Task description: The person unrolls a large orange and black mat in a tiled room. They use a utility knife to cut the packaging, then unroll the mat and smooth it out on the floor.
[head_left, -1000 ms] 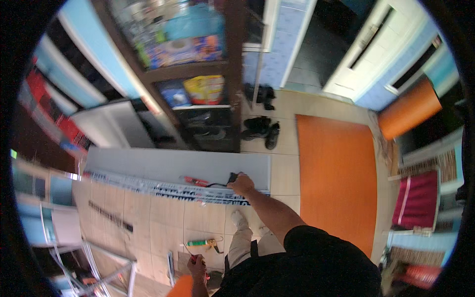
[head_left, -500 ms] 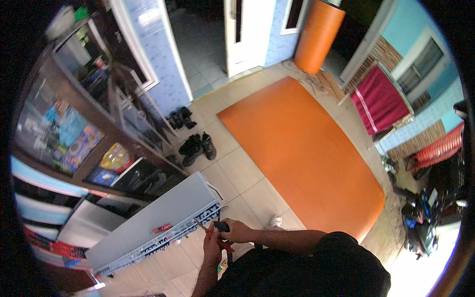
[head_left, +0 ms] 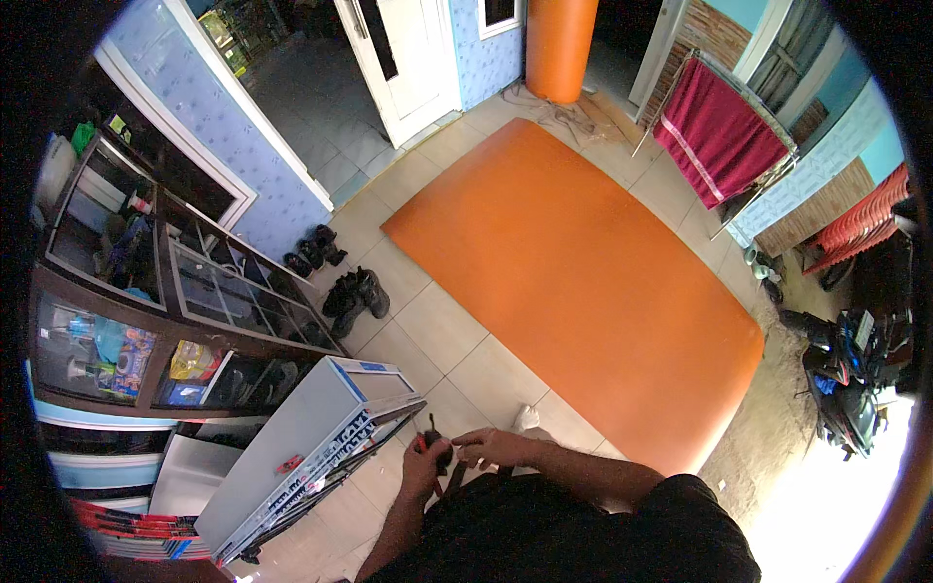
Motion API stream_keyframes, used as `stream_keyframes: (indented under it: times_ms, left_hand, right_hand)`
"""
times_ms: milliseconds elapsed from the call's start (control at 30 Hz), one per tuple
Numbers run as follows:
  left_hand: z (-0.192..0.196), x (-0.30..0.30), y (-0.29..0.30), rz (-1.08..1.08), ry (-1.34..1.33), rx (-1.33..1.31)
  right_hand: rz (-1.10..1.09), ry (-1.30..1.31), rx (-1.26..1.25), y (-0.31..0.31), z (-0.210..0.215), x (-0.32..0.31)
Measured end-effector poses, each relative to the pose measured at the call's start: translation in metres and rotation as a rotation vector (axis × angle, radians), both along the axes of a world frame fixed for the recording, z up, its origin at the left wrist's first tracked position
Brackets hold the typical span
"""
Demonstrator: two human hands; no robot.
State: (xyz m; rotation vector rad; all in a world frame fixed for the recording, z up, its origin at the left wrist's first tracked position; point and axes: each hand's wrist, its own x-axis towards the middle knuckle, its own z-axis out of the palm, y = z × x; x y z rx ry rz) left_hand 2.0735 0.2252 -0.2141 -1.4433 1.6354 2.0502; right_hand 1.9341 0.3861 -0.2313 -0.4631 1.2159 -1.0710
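My left hand is closed around a small tool with red parts, and a dark lump sits at its fingers. A thin tip sticks up above that hand; the tool's exact kind is too small to tell. Close on its right, my right hand reaches across with its fingertips pinched near the dark lump. What they grip, if anything, cannot be made out. Just left of both hands stands a long grey case with blue edging, lettering along its side and a red sticker.
A large orange sheet covers much of the tiled floor, near an orange roll. Black shoes lie beside a glass-fronted cabinet. A red towel hangs on a rack. A motorcycle stands at right.
My view has turned and shifted. My right hand has moved off the black piece, which now sits at my left hand. The red-handled tool is lifted less plainly into sight.
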Motion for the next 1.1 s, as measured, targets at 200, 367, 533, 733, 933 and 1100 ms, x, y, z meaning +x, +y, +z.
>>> stream_keyframes:
  times_ms: [200, 367, 533, 733, 933, 1100]
  left_hand:
    - [-0.050, 0.035, -0.077, 0.313, -0.156, -0.448]
    - [-0.111, 0.099, -0.175, 0.290, -0.167, -0.877]
    - [-0.191, 0.127, -0.258, 0.260, 0.188, -0.666]
    - [-0.230, 0.090, -0.319, -0.232, 0.000, -0.892]
    - [-0.215, -0.022, -0.230, -0.501, 0.036, -1.058]
    - [-0.200, -0.078, -0.164, -0.672, 0.130, -1.036]
  right_hand:
    - [-0.628, 0.047, -0.153, 0.103, -0.123, -0.032]
    - [-0.924, 0.533, 0.533, 0.220, -0.162, -0.047]
    - [-1.301, 0.159, 0.433, 0.306, -0.198, 0.060]
    - [0.015, 1.466, 0.943, 0.274, -0.268, 0.234]
    - [-0.359, 0.686, 1.134, 0.206, -0.193, 0.336]
    - [-0.993, 0.202, 1.402, 0.196, -0.127, 0.376]
